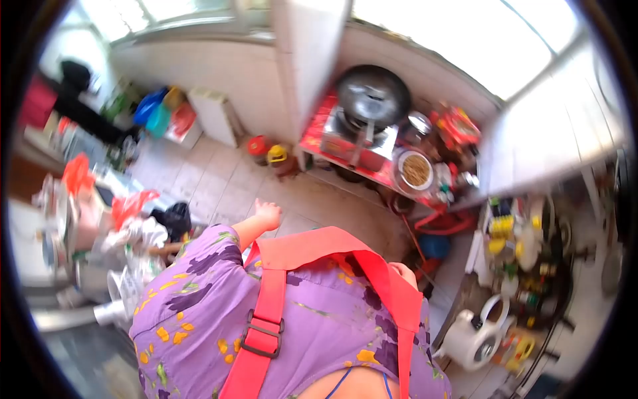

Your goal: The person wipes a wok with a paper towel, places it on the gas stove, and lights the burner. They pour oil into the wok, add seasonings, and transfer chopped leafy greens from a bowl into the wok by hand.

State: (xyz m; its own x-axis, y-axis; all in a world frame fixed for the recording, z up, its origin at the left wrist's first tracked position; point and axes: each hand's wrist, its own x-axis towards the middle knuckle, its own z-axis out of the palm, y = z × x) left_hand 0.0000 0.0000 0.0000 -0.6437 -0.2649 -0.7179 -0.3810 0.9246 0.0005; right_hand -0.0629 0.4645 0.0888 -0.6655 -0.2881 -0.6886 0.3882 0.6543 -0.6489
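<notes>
My left hand (268,214) is held out over the tiled floor (219,176), its fingers apart and nothing in it. Of my right hand (403,272) only a small part shows beside the red strap (352,243); its fingers are mostly hidden. Ahead and to the right, a dark wok (373,93) sits on a stove on a red-covered counter (319,123). Near it are a bowl of small brown pieces (417,170) and a metal pot (417,125). Neither hand touches these.
Containers with red (258,146) and yellow (277,154) tops stand on the floor by the counter. Plastic bags (174,219) and clutter lie at the left. A white kettle (470,340), bottles and a blue bucket (435,247) are at the right.
</notes>
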